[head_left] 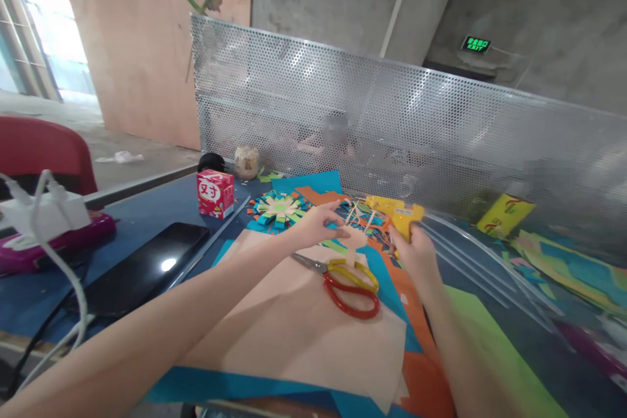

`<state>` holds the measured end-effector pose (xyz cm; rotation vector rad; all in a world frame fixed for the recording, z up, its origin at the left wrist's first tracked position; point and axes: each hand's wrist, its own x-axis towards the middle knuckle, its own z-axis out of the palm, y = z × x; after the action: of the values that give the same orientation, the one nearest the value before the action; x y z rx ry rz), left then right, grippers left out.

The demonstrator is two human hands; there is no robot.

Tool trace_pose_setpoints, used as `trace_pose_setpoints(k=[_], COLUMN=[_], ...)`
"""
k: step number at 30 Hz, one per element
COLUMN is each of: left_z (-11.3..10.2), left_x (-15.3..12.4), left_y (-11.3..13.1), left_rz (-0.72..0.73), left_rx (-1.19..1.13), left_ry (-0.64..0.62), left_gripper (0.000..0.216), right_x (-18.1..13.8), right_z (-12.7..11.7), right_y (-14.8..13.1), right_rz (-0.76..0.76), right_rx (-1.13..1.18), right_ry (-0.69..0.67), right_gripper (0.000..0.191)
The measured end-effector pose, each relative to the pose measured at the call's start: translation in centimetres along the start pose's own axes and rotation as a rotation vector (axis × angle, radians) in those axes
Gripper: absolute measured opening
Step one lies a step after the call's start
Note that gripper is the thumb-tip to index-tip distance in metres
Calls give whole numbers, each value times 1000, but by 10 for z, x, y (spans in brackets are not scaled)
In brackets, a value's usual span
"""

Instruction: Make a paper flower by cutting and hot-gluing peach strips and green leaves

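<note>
Glue gun and paper cutout over craft table.
Right hand gripped yellow glue gun; left hand pinched tan paper cutout just above red-yellow scissors, paper flower nearby.

Glossy plastic glue gun, matt paper

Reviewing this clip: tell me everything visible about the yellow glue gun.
The glue gun is yellow plastic with an orange label on its side. Its barrel lies roughly level, pointing left toward the paper scraps, held above the table. The right hand grips its handle from below, hiding most of it. A clear glue stick sticks out of its back end.
</note>
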<state>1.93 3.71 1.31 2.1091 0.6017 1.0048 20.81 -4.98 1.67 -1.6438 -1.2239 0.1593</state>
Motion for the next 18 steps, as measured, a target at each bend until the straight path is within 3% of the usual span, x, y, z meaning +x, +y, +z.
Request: trace_pose_setpoints(k=[4, 10, 14, 18], left_z=[30, 74, 81, 73], left_x=[31, 55, 67, 83], left_y=[-3, -11, -24, -35], left_rz=[-59, -80, -92, -99], left_rx=[-55, -100, -68, 57], left_ry=[-88, -134, -164, -234], left_gripper=[19, 31, 37, 37], right_x=[3, 12, 18, 19], right_z=[-2, -9, -16, -26], right_y=[3, 17, 21, 18], right_rz=[-15, 8, 51, 86], right_rx=[-32, -38, -45, -80], right_ry=[57, 133, 197, 298], right_gripper=[22, 23, 22, 22])
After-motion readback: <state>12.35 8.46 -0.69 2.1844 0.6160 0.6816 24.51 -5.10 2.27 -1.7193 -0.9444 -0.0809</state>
